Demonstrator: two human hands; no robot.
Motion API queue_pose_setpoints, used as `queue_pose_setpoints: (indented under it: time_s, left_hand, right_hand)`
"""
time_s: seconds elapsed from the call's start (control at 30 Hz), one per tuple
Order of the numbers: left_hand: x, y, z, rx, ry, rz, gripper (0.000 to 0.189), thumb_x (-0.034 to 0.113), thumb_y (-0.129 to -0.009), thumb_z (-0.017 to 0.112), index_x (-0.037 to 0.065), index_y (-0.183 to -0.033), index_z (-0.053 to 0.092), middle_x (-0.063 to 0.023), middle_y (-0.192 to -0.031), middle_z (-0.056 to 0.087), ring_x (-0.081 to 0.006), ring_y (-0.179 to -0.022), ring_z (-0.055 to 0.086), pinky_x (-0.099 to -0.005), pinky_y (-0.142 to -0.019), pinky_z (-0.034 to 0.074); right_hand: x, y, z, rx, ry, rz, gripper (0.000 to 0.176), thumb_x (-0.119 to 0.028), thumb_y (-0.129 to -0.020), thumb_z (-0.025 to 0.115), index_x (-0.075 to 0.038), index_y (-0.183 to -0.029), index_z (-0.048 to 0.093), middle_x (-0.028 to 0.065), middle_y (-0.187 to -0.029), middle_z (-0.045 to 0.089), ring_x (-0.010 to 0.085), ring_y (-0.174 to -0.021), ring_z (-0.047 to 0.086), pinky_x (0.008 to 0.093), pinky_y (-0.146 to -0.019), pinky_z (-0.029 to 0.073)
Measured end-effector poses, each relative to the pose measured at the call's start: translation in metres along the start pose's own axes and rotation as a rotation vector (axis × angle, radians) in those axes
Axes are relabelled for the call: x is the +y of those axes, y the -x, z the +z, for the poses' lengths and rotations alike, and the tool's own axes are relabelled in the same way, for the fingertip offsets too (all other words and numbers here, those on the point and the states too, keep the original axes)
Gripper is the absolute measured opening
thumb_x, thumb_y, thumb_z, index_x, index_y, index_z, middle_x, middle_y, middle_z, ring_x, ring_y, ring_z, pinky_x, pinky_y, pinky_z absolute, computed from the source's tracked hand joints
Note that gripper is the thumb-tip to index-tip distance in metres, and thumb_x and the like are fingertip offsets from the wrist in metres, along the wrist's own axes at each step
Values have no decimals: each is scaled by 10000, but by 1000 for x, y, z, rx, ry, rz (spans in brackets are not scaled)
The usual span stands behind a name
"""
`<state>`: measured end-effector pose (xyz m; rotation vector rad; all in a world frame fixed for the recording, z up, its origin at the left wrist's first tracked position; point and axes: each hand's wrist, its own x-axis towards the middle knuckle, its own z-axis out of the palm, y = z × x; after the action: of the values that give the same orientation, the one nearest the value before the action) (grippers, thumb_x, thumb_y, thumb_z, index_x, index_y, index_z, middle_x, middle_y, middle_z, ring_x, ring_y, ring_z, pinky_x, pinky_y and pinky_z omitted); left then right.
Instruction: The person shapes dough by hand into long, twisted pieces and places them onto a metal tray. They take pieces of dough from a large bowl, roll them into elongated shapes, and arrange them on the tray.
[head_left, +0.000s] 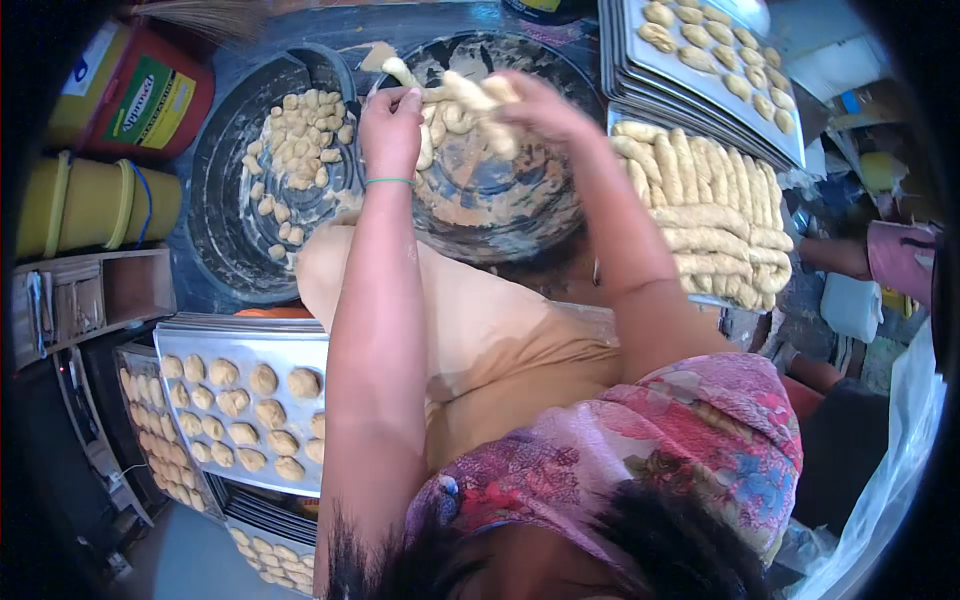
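Observation:
My left hand (391,130) is closed at the left rim of the right black basin (480,225), its fingers on a strip of dough (402,72). Over the same basin, my right hand (540,108) is blurred by motion, its fingers round a twisted piece of dough (468,92). More dough strips lie beneath and between the hands. The basin's inside is smeared with flour and dough. To the left, another black basin (215,215) holds many small dough lumps (305,130).
A tray of dough balls (240,450) tops a stack at the lower left. Long dough rolls (700,190) fill a tray at right, beside stacked trays (630,60) of shaped dough. Yellow buckets (90,205) and a red bucket (190,100) stand left. Part of another person (840,257) shows at right.

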<state>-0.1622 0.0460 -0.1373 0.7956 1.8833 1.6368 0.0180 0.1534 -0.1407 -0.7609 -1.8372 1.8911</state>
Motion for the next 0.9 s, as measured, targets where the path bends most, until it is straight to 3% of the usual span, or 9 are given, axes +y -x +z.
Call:
queue_pose_setpoints:
  time_s: [0.17, 0.23, 0.3, 0.4, 0.5, 0.53, 0.63, 0.77, 0.9]
  left_hand:
    - [4, 24, -7, -10, -17, -4, 250, 189, -812, 632, -39, -915, 631, -94, -759, 639, -132, -626, 595, -267, -599, 472]
    - [-5, 27, -12, 14, 15, -33, 253, 191, -815, 632, -41, -915, 631, -95, -762, 640, -132, -624, 594, -264, -597, 476]
    - [0, 37, -14, 21, 56, -45, 264, 205, -814, 634, -44, -899, 634, -96, -758, 643, -136, -616, 601, -255, -593, 484]
    - [3, 49, -23, 24, -24, -50, 288, 240, -799, 645, -35, -885, 642, -104, -754, 650, -148, -610, 611, -268, -610, 490]
    - [-2, 53, -31, -2, -170, 0, 264, 237, -831, 628, -5, -936, 619, -57, -762, 618, -117, -605, 569, -234, -525, 443]
    - [-9, 50, -34, -4, -176, 13, 265, 239, -831, 624, -6, -930, 623, -59, -762, 621, -114, -600, 565, -236, -516, 437]
    - [-21, 42, -43, 17, -200, 70, 265, 237, -834, 617, -7, -936, 624, -53, -755, 616, -112, -597, 562, -234, -512, 433]
    - [-3, 58, -45, 13, -101, -13, 248, 220, -833, 616, -7, -934, 624, -53, -755, 618, -110, -593, 558, -237, -511, 433]
    - [-6, 53, -41, 35, -137, 16, 249, 226, -813, 630, -6, -901, 636, -80, -758, 634, -144, -632, 583, -270, -570, 454]
  right_hand:
    - [-94, 114, -98, -119, 727, 17, 346, -44, -725, 589, -104, -1066, 580, 32, -852, 588, 115, -793, 558, 251, -656, 459]
    - [-71, 143, -130, -170, 1048, 44, 374, -81, -714, 644, -103, -1087, 614, 62, -953, 613, 175, -847, 584, 301, -770, 468]
    - [1, 170, -178, -266, 1168, 281, 440, -76, -712, 652, -140, -1146, 618, 81, -1004, 629, 212, -847, 601, 323, -772, 462]
    - [-30, 204, -145, -127, 779, 463, 462, -41, -735, 622, -149, -1183, 606, 66, -958, 630, 147, -770, 568, 271, -681, 474]
    - [-21, 212, -145, -13, 1032, 239, 498, 5, -717, 590, -143, -1193, 600, 74, -1008, 601, 142, -751, 554, 266, -659, 468]
    - [-32, 211, -145, -33, 880, 456, 517, 31, -700, 551, -130, -1189, 602, 92, -1069, 582, 138, -739, 543, 272, -647, 464]
    - [-41, 220, -151, 148, 859, 411, 534, 40, -679, 523, -119, -1182, 607, 99, -1034, 602, 133, -751, 555, 282, -650, 466]
    - [-40, 222, -163, 183, 1222, 548, 527, 38, -661, 529, -131, -1150, 629, 145, -984, 618, 209, -819, 599, 305, -695, 480]
    - [-30, 229, -170, 390, 1255, 328, 490, 11, -671, 555, -123, -1142, 574, 198, -1001, 632, 333, -957, 603, 395, -795, 481]
